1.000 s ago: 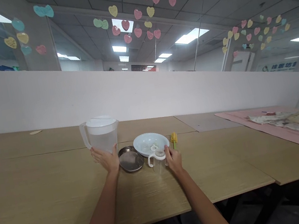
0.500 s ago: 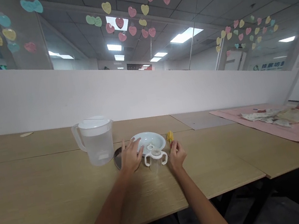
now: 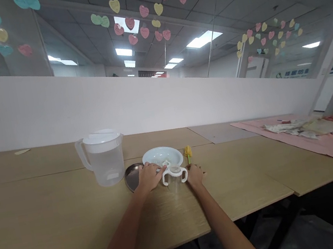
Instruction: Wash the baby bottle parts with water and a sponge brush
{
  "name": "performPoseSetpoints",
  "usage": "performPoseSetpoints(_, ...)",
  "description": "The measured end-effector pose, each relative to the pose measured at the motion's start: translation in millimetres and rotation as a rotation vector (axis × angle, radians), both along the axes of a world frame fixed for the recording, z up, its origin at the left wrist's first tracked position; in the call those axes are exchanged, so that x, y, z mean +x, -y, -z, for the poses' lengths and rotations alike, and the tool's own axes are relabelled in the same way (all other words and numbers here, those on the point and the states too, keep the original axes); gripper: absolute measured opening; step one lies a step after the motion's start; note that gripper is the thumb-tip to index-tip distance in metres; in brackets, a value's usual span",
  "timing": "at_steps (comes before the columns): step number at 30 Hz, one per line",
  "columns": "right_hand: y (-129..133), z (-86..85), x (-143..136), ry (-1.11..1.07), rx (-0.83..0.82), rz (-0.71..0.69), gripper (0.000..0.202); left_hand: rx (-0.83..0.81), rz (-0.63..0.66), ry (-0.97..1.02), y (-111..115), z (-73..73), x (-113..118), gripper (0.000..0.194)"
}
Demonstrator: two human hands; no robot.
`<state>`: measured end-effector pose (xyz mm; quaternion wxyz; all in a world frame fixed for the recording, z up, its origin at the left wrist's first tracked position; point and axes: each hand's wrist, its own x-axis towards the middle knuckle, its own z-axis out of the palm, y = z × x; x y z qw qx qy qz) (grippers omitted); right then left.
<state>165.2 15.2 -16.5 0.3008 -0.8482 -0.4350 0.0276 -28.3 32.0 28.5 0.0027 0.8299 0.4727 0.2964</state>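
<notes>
A clear cup with two white handles (image 3: 175, 178) stands on the table in front of a white bowl (image 3: 150, 155). My left hand (image 3: 150, 176) is at the cup's left side, over the right edge of a round metal dish (image 3: 131, 177); its fingers reach toward the cup's white top part, and their grip is too small to make out. My right hand (image 3: 195, 174) is beside the cup's right handle, fingers partly hidden. Just beyond it lies a yellow brush-like item with a green stem (image 3: 188, 152).
A lidded clear pitcher with liquid (image 3: 106, 161) stands left of the metal dish. At the right, a pink cloth (image 3: 328, 147) carries a doll-like figure in pale clothing (image 3: 318, 127). A low white wall (image 3: 55, 114) runs behind the table (image 3: 59, 229).
My left hand has moved right and down toward the cup. My right hand has lowered, away from the yellow item, toward the cup's handle. The view has shifted slightly.
</notes>
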Motion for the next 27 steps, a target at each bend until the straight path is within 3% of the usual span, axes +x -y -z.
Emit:
performPoseSetpoints(5, -1.1, 6.4, 2.1, 0.097, -0.008, -0.022, 0.027, 0.015, -0.015, 0.069, -5.4, 10.4, 1.0, 0.032)
performPoseSetpoints(11, -8.6, 22.1, 11.9, -0.019, 0.121, -0.046, 0.026, 0.076, -0.013, 0.167, -5.9, 18.4, 1.7, 0.022)
performPoseSetpoints(16, -9.1, 23.4, 14.5, -0.086, 0.206, -0.027, 0.029, 0.136, 0.038, 0.237, -11.3, 23.9, 3.1, 0.027)
performPoseSetpoints(21, -5.4, 17.9, 17.1, -0.173, 0.383, 0.097, 0.043, 0.157, 0.081, 0.427, -21.3, 27.6, 3.6, 0.035)
performPoseSetpoints(27, -8.2, 17.1, 26.2, -0.375, 0.550, 0.258, 0.040, 0.173, 0.047, 0.582, -15.7, 20.8, 0.0, 0.040)
